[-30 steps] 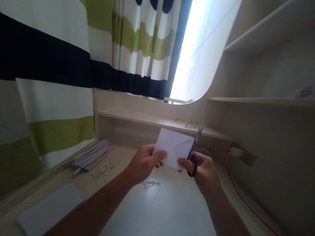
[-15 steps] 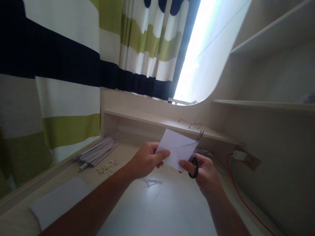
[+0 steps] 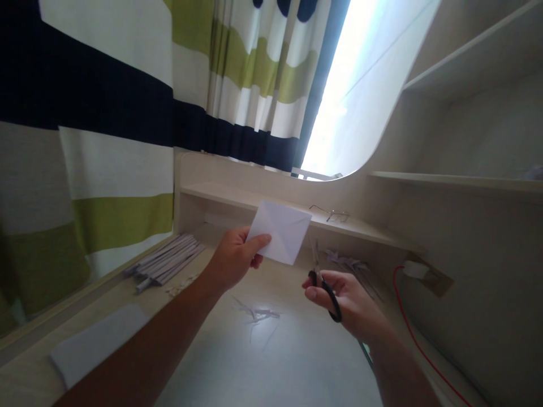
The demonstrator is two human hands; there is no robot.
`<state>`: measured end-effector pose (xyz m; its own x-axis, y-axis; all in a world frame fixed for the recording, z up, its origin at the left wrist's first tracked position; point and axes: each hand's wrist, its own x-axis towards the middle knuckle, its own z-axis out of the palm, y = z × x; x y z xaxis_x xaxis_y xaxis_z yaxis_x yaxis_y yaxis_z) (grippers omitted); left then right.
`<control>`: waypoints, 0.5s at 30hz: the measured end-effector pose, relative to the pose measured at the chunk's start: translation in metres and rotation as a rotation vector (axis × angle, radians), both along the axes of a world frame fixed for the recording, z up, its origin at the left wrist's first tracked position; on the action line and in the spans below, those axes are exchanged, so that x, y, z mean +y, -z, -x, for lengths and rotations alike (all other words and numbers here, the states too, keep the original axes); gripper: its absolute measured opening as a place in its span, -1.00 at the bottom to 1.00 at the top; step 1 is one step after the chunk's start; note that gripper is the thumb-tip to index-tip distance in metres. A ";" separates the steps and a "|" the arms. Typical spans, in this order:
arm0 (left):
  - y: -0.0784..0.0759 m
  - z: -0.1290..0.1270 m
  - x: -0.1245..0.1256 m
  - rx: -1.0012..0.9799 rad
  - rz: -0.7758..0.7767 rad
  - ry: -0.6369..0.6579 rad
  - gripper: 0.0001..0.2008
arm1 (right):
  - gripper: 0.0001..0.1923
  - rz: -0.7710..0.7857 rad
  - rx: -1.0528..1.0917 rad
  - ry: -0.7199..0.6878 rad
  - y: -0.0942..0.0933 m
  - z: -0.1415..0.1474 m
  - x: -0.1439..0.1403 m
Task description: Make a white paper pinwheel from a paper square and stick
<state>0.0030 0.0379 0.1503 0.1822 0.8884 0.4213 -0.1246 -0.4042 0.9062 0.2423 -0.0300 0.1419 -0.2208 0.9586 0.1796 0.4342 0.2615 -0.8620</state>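
My left hand [image 3: 237,253] grips a square sheet of white paper [image 3: 283,229] by its left edge, thumb on top. Diagonal creases cross the sheet, and a slit shows near its right corner. In my right hand [image 3: 339,291] is a pair of scissors [image 3: 316,268] with black handles, fingers in the loops and blades pointing up, slightly parted. The blades are apart from the paper, to its lower right. Below the hands, thin white paper scraps [image 3: 261,314] lie on the desk [image 3: 263,367].
Rolled paper sticks [image 3: 169,257] lie at the left, near small pale pieces [image 3: 182,285] partly behind my arm. A paper stack [image 3: 99,342] is closer. Glasses [image 3: 333,215] rest on the shelf. White paper shapes on sticks [image 3: 350,263] and a red cable [image 3: 409,325] are at the right.
The scissors have come away from the paper's right corner and moved down and left. My left hand has carried the paper left and up, and my right hand has let go of it.
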 end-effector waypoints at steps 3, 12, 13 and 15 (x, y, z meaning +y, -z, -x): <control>-0.002 0.005 0.002 -0.026 -0.011 -0.034 -0.68 | -0.59 0.078 -0.053 -0.061 0.003 0.003 -0.001; 0.000 0.006 0.000 -0.011 -0.048 -0.025 -0.68 | -0.58 0.148 -0.084 -0.102 0.013 0.010 0.001; -0.001 0.006 -0.001 -0.006 -0.049 -0.020 -0.67 | -0.57 0.153 -0.074 -0.103 0.013 0.011 0.001; -0.002 0.005 -0.002 0.008 -0.053 -0.015 -0.66 | -0.56 0.160 -0.058 -0.109 0.012 0.012 0.002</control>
